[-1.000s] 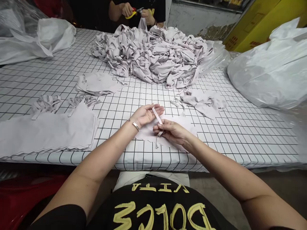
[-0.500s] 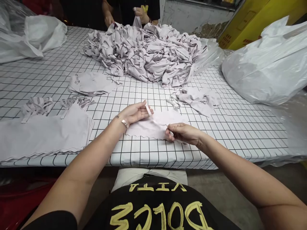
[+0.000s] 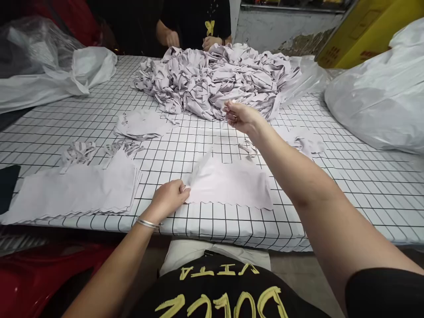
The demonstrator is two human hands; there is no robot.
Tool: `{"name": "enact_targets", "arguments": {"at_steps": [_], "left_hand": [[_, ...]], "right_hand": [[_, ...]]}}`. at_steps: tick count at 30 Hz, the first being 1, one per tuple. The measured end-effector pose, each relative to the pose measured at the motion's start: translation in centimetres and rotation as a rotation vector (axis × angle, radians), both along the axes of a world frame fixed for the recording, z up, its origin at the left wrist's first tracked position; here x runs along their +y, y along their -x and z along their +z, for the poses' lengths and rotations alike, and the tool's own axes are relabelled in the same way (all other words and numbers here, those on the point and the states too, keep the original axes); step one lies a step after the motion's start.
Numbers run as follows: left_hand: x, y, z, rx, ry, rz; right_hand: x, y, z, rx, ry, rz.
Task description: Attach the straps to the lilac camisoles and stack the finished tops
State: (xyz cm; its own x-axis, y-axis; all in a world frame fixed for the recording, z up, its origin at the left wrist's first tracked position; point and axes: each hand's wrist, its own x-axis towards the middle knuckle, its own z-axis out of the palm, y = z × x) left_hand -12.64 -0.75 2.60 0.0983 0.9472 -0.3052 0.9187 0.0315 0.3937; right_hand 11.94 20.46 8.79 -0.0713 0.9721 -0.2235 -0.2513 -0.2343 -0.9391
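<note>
A pale pink-grey strappy garment (image 3: pixel 228 183) lies flat near the table's front edge, its wavy hem toward me. My left hand (image 3: pixel 170 195) is closed, pinching the garment's lower left corner against the table. Higher up, beyond the garment, my right hand (image 3: pixel 241 117) has its fingers drawn together in front of the big heap. A faint, blurred pale strip hangs at its fingertips and seems to be the garment's strap. The garment's upper left part rises to a point toward that hand.
A large heap of similar garments (image 3: pixel 212 79) fills the far side, with a co-worker's hands (image 3: pixel 172 39) behind it. Neat stacks (image 3: pixel 76 187) and a smaller pile (image 3: pixel 142 123) lie left. Loose pieces (image 3: pixel 306 139) and a full plastic bag (image 3: pixel 374 97) are right.
My right hand has gone from the garment up and away toward the heap. My left hand has dropped to the garment's lower left corner and closed. The garment now lies more spread out.
</note>
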Motion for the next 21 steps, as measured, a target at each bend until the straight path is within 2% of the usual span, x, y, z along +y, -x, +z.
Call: {"name": "enact_targets", "arguments": {"at_steps": [2, 4, 5, 7, 9, 11, 14, 16, 21], "left_hand": [[-0.6, 0.2, 0.7, 0.037, -0.034, 0.017], [-1.0, 0.0, 1.4, 0.01, -0.232, 0.025], [-1.0, -0.3, 1.7, -0.063, -0.326, 0.002], [-0.3, -1.3, 2.0, -0.3, -0.375, -0.147], [1.0, -2.6, 1.7, -0.479, -0.295, -0.345], [2.7, -3.6, 0.9, -0.449, -0.276, -0.415], [4.8, -4.4, -0.6, -0.211, -0.329, -0.323], [5.6, -4.6, -1.2, -0.12, -0.311, -0.284], [6.0, -4.6, -1.5, -0.185, -0.242, -0.223]], "right_hand": [[1.4, 0.8, -0.8, -0.091, 0.051, -0.009], [1.4, 1.5, -2.1, -0.131, 0.143, 0.057], [1.1, 1.8, -2.7, -0.119, 0.186, 0.104], [0.3, 2.1, -3.7, -0.048, 0.244, 0.172], [-0.1, 2.2, -4.2, 0.03, 0.258, 0.18], [0.0, 2.2, -4.0, 0.051, 0.218, 0.156], [0.2, 1.8, -3.4, -0.005, 0.113, 0.145], [-0.6, 1.4, -3.2, -0.028, 0.087, 0.164], [-5.1, 0.2, -4.8, 0.027, 0.205, 0.25]]}}
